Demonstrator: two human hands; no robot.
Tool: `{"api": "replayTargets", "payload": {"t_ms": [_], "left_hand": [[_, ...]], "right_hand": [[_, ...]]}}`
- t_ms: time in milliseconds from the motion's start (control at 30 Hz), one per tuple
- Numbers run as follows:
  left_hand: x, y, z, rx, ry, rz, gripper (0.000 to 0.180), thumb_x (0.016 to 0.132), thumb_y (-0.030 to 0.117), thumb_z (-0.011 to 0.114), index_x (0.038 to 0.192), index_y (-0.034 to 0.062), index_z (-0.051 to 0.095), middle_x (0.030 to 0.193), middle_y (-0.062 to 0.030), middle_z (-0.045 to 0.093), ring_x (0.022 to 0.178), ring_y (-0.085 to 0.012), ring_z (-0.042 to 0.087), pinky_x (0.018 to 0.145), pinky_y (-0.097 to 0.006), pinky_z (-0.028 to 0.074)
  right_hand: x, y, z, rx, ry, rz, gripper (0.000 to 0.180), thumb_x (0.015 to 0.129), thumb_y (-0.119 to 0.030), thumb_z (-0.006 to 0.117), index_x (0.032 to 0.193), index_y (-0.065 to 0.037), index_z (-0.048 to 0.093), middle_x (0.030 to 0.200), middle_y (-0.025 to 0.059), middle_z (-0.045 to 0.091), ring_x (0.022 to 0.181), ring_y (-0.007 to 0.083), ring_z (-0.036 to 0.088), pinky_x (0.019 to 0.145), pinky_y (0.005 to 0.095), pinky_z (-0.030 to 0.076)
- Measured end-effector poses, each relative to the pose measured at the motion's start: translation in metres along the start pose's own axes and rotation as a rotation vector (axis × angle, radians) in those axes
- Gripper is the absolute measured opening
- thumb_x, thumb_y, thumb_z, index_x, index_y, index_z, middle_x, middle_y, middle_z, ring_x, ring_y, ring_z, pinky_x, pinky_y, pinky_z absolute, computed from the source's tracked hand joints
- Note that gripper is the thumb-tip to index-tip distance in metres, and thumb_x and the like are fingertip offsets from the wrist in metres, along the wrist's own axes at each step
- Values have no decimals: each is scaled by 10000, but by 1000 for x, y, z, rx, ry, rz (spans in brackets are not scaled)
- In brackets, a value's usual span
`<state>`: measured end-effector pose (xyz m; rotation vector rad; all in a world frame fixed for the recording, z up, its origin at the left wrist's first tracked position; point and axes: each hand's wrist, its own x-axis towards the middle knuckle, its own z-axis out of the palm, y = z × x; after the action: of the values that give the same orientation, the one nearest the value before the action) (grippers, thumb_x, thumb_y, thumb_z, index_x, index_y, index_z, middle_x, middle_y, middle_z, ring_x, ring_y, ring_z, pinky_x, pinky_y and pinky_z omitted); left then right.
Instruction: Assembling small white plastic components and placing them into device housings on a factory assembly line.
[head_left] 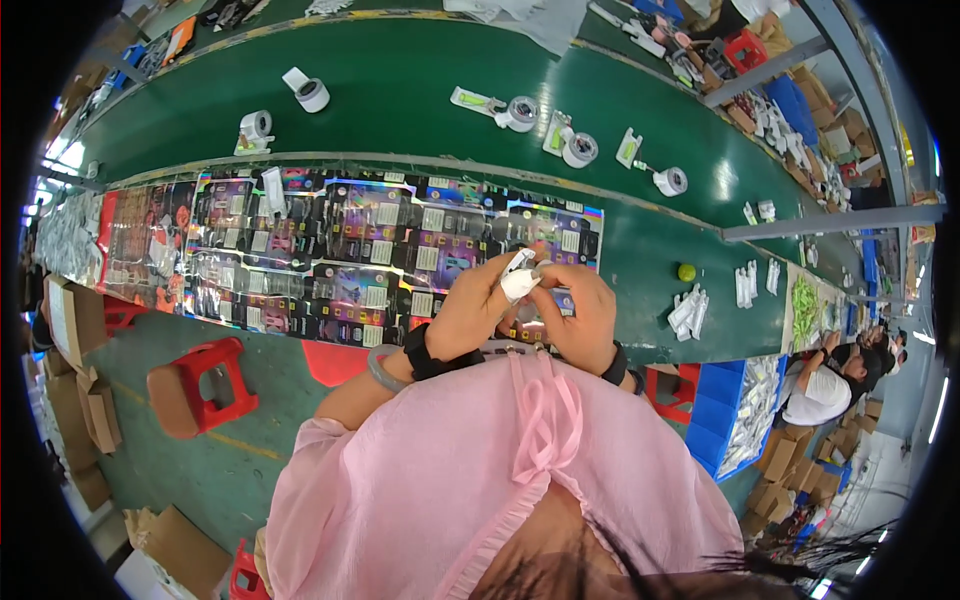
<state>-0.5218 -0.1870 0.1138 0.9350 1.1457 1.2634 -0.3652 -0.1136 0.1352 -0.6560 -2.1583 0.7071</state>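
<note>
Close in front of my chest, both hands meet over a small white part [519,284]. My left hand [474,308] is closed on it, thumb and fingers at its side. From the other side my right hand [582,312] pinches it, fingers bent inward. The part looks smooth and partly wrapped in the fingers, so its full shape is hidden. Beneath the hands lies a sheet of dark, glossy printed packaging [345,265] with colourful panels. To the right, a small pile of white slender pieces [688,312] rests on the green table [640,270].
Round white roll-like pieces [522,114] with small green-and-white pieces stand along the far green strip [400,90]. A green ball-like thing [686,272] sits at right. Blue bins [718,410] stand below the table's right end; a red stool [222,380] is at left. People [822,390] sit far right.
</note>
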Motion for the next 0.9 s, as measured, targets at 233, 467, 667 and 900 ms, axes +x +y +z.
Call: {"api": "replayTargets", "payload": {"t_ms": [233,467,667,900], "left_hand": [[54,-24,-88,-162,165,10,452,1022,347,462,1321,8,462,809,-48,586,502,-89,535,436,-243,472],[152,-52,-222,-163,418,98,329,1014,240,426,1238,1,461,889,-74,595,612,-151,605,513,-299,533],[176,-91,-352,950,1070,153,549,822,182,677,1270,-41,452,1169,-227,561,1085,-391,542,895,-481,465],[99,-68,-490,915,1750,-317,493,787,259,678,1222,54,565,1255,-223,532,1195,-381,499,1012,-482,393]], "right_hand": [[-4,16,2,-92,-189,80,184,805,-38,701,973,-21,628,960,150,649,870,339,627,744,383,503],[-14,44,29,-93,-405,81,153,811,-123,710,934,-75,633,1003,86,636,836,299,642,697,370,532],[5,60,45,-84,-596,177,134,834,-154,690,936,-81,643,971,77,643,803,288,647,687,377,530],[15,82,75,-76,-745,233,132,844,-201,686,915,-102,635,912,49,639,786,274,644,670,382,517]]}}
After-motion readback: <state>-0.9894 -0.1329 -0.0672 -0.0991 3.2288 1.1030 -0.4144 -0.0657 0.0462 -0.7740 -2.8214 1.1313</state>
